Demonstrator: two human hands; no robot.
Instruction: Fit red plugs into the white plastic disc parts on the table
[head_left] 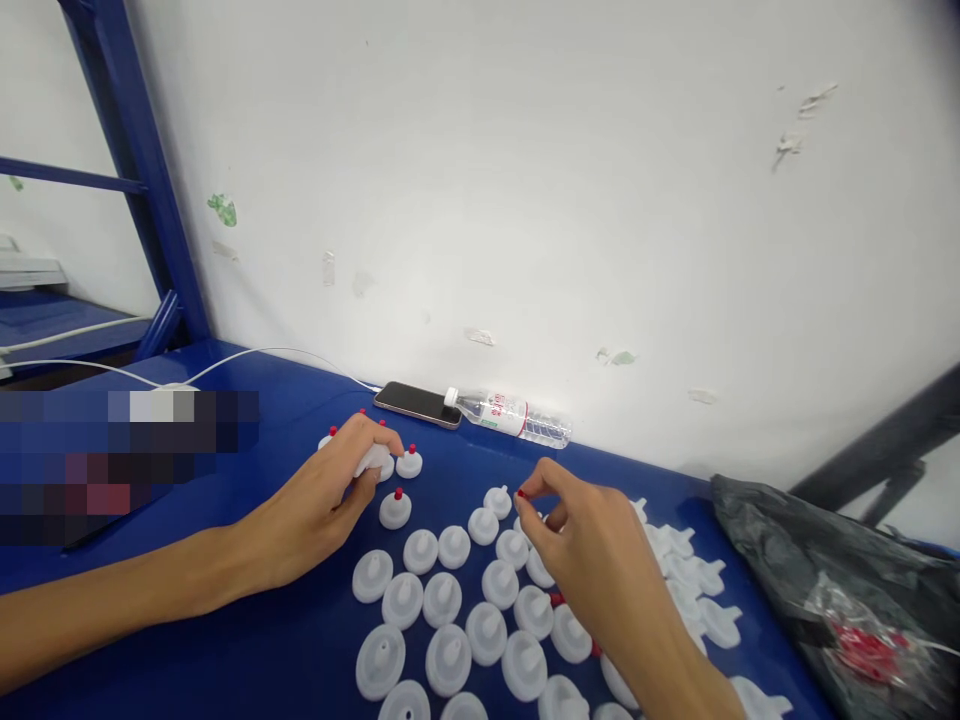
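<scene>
On a blue tabletop (262,640), the left hand (322,510) grips a white disc (372,458) between thumb and fingers, beside red-capped discs (394,510). The right hand (596,530) pinches a small red cap (520,494) above uncapped white discs (487,632) spread across the near middle. A phone (416,403) and clear bottle (510,415) lie at the far side; black plastic (750,530) is at right.

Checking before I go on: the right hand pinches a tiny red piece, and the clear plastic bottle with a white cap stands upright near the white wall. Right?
Not quite: the head view shows the bottle lying on its side near the wall, not standing upright. The right hand does pinch the tiny red piece.
</scene>
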